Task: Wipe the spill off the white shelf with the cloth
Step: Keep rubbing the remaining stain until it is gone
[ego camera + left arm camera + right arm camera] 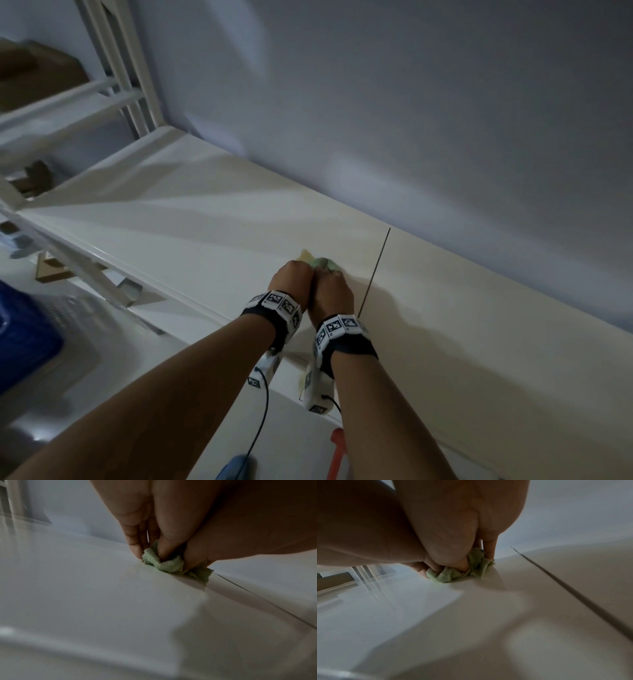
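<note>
A crumpled light-green cloth [323, 265] [164, 564] [452, 575] lies bunched on the white shelf [191, 233], close to the wall. My left hand [292, 278] [150, 551] and right hand [334, 291] [476, 561] sit side by side on it. Each pinches the cloth between thumb and fingers and holds it down against the shelf top. A pale yellowish patch [305, 255] shows just beyond my left knuckles; I cannot tell whether it is spill or a cloth corner. My fingertips are hidden in the head view.
A thin dark seam [375, 270] crosses the shelf just right of the hands. The grey-blue wall [411, 102] rises directly behind. White rack uprights [116, 68] and a cardboard box [34, 72] stand far left. A blue bin [24, 329] sits below left, an orange-red object [337, 455] by my right forearm.
</note>
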`<state>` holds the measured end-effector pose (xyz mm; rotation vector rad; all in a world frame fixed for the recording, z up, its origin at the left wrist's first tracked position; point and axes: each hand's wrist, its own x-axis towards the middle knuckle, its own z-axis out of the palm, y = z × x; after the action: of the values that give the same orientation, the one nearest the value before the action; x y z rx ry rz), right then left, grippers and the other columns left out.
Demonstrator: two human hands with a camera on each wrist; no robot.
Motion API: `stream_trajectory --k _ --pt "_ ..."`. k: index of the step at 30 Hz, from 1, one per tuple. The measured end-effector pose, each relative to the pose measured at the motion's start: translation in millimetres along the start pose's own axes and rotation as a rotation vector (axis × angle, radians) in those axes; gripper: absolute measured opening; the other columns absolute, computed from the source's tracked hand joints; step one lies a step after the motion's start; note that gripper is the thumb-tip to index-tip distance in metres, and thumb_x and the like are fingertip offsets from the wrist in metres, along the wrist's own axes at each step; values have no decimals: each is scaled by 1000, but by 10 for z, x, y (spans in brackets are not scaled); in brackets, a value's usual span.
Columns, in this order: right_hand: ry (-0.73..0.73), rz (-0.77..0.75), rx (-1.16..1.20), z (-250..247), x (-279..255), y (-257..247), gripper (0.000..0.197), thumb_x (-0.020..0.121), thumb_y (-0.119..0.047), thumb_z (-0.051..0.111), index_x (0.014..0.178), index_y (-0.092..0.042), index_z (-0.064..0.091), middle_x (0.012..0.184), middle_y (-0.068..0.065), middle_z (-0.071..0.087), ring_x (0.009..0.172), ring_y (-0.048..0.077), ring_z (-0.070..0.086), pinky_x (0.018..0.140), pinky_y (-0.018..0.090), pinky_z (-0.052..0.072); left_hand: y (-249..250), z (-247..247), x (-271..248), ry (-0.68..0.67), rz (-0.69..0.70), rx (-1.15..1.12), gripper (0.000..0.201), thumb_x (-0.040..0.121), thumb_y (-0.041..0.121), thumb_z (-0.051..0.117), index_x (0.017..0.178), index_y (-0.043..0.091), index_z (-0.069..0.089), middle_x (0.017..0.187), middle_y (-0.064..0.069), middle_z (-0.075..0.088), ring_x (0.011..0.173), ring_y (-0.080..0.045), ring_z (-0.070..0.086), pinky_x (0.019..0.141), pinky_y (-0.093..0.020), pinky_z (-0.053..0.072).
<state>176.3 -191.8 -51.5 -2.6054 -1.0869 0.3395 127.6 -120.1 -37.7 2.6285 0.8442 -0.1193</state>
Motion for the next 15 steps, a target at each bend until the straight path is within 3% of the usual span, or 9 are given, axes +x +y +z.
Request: stream_trajectory --k 7,15 --pt "-60 9 -52 -11 -394 60 26 93 -16 44 110 -11 63 114 12 64 104 29 64 80 36 54 78 104 -375 -16 -9 -16 22 86 2 42 76 9 61 85 -11 66 82 -29 65 68 -34 52" --pt "-50 -32 -93 14 -825 104 25 94 -12 43 107 -10 64 111 12 64 108 29 61 80 37 54 151 252 -772 1 -21 -10 22 85 0 43 70 11 55 86 -12 65 82 -30 64 67 -34 50"
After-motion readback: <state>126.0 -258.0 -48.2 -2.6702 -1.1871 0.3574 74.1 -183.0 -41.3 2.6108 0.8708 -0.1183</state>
